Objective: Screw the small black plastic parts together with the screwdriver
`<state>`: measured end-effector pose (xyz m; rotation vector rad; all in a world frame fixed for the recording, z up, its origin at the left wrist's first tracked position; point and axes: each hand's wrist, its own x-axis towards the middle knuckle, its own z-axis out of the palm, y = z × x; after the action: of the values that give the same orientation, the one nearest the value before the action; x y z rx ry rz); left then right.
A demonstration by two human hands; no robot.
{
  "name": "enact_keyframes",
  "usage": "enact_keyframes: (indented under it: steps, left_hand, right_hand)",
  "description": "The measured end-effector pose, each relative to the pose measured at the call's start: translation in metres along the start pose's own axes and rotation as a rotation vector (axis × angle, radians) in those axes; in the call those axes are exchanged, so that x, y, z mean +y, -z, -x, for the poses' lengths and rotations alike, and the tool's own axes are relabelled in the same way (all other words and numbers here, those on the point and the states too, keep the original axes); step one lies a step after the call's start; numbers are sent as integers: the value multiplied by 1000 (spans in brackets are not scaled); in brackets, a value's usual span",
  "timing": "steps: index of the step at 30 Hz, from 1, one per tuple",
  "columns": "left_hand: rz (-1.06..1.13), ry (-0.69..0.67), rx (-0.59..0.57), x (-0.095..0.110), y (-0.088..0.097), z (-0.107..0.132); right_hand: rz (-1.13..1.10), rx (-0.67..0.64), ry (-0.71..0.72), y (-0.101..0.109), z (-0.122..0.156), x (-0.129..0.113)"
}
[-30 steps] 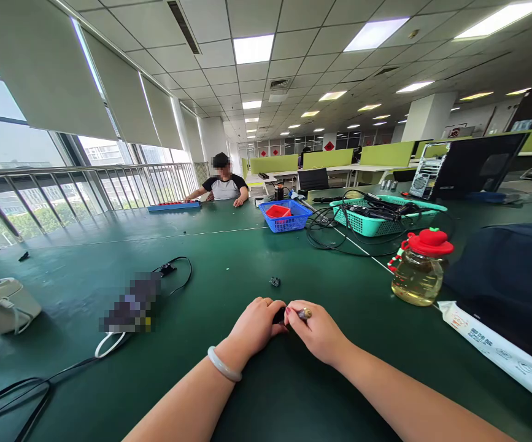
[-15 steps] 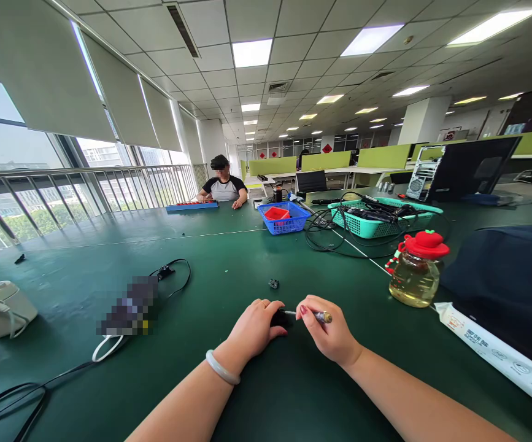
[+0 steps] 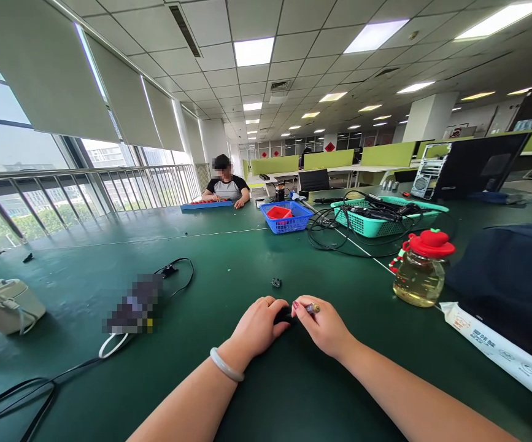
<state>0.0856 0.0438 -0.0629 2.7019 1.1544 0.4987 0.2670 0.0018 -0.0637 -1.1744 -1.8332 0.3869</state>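
My left hand (image 3: 257, 326) rests on the green table with its fingers curled around a small black object (image 3: 285, 315). Most of that object is hidden under the hand, so its kind does not show. In a pinch, my right hand (image 3: 324, 330) holds a slim screwdriver (image 3: 313, 309), its gold-coloured end poking out above the fingers. The tool points left at the black object; the hand covers its tip, and I cannot tell whether it touches. Just beyond both hands lies a tiny dark part with silvery spots (image 3: 276, 282).
To the right stand a red-lidded jar (image 3: 420, 276) and a long white packet (image 3: 500, 353). Farther back are a blue basket (image 3: 288, 222) and a teal basket (image 3: 371, 228) with cables. At left lie a blurred device (image 3: 134, 307) and a beige case (image 3: 5, 304). A person (image 3: 226, 184) sits opposite.
My right hand has come closer to my left, and the screwdriver's shaft, visible before, is now mostly covered. The view has shifted slightly. My left hand keeps its hold.
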Motion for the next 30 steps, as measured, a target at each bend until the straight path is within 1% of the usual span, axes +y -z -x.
enact_keyframes:
  steps: [3,6,9,11,16,20,24,30]
  left_hand:
    - [14,2,30,2,0,1]
    - [7,-17,66,3,0,1]
    - [-27,2,96,4,0,1]
    - [-67,47,108,4,0,0]
    - [-208,203,117,4,1,-1]
    - [-292,299,83,3,0,-1]
    - [-315,325,58,1,-1,-2]
    - [-344,330,29,1,-2,0]
  right_hand:
    - [10,9,22,3,0,-1]
    - [67,43,174,7,3,-5]
    - [112,131,343,11,6,-8]
    - [135,177,389,12,7,-9]
    - [169,234,362,10,5,-4]
    - [189,256,370,9,4,-2]
    - [201,254,358,9,4,-3]
    - [183,270,271,7,2,2]
